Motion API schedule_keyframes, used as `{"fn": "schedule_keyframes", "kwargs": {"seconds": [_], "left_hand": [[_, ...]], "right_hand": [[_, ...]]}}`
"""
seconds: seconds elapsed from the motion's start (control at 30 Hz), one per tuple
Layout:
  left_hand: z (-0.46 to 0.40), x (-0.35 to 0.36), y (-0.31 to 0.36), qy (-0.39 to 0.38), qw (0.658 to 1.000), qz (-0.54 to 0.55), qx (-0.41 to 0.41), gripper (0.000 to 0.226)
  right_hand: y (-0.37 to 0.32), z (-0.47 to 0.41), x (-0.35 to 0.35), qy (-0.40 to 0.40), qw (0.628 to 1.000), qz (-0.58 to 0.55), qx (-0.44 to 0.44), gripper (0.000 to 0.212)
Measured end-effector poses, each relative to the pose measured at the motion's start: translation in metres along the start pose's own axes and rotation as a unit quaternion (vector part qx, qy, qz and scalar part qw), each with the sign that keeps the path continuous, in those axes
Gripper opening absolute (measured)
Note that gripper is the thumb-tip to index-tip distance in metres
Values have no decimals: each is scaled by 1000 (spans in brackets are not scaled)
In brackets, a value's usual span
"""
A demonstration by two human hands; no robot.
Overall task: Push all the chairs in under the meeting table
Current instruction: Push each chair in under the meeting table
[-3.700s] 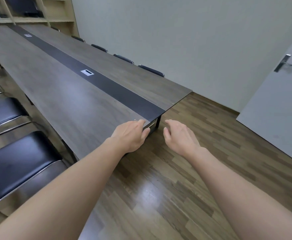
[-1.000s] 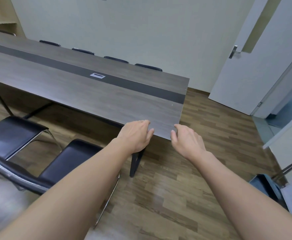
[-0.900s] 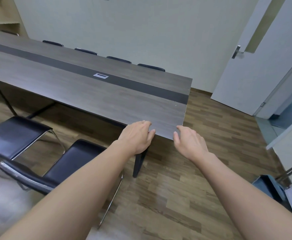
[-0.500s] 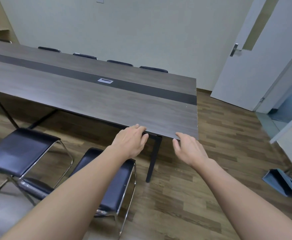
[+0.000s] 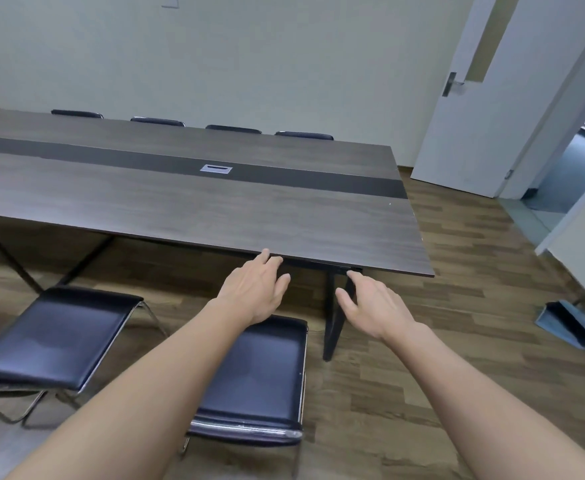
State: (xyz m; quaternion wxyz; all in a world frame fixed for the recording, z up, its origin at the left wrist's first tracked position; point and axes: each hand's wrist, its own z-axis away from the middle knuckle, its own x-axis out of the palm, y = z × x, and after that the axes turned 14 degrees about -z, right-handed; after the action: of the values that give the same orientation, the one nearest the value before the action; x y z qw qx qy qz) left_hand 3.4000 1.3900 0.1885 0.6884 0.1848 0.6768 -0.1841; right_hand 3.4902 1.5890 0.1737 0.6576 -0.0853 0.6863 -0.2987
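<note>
Two bare forearms reach forward from the bottom of the frame toward the near edge of a long dark wood-grain meeting table (image 5: 187, 209) that fills the middle of the picture. The left hand (image 5: 254, 289) is held palm down with its fingers loosely spread and grasping nothing, fingertips at the table's near edge; whether they touch it cannot be told. The right hand (image 5: 374, 306) is likewise released, fingers relaxed, just in front of the black table leg (image 5: 331, 327). Directly below the left forearm, at lower centre, a black-cushioned chair (image 5: 260, 372) with a chrome frame stands pulled out from the table, its seat on the near side of the tabletop edge. A second black chair (image 5: 59, 334) stands at lower left, also out from under the table. Along the far side, in the upper half of the frame, the tops of four chair backs (image 5: 234, 128) show just above the tabletop against the pale wall. A small silver cable port (image 5: 216, 169) sits in the table's dark centre strip. At upper right a white door (image 5: 485, 98) stands open, and a blue dustpan (image 5: 566, 323) rests on the wood floor at right.
</note>
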Motion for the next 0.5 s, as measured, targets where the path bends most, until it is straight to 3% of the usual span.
{"fn": "schedule_keyframes", "kwargs": {"seconds": [0.3,0.5], "left_hand": [[11,10,-28,-9,999,26,28,52],[23,2,-34,29,997,38,68,51]], "right_hand": [[-20,31,14,15,999,-1,48,51],[-38,60,25,69,996,-1,48,41]]}}
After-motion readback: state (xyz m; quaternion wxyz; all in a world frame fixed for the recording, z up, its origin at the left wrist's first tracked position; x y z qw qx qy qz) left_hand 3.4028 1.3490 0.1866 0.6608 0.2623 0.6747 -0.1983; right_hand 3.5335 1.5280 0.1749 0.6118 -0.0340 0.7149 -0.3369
